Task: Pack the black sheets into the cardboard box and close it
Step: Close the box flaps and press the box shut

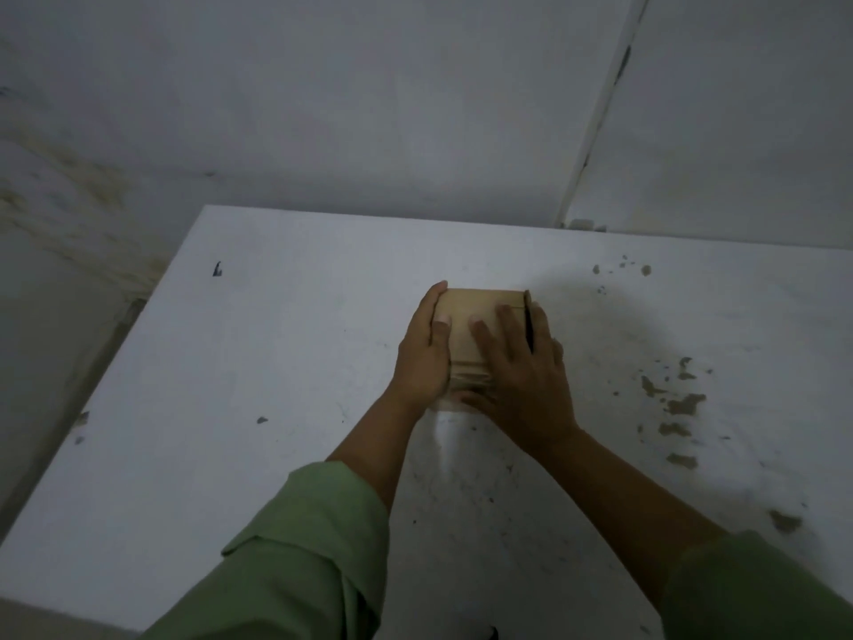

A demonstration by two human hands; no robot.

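A small brown cardboard box (466, 311) sits in the middle of the white table (277, 362). Its top flap lies down over the opening. My left hand (422, 358) clasps the box's left side, thumb resting on the lid. My right hand (521, 367) lies flat on the lid, fingers spread, covering the right and near parts. A thin dark edge (529, 323) shows along the box's right side beside my right hand; I cannot tell whether it is a black sheet or a gap. No loose black sheets are in sight.
The table's surface is worn, with chipped brown patches (683, 404) at the right. A grey wall (369, 108) rises behind the table's far edge. The floor drops away past the left edge. My green sleeves (300, 556) fill the bottom of the view.
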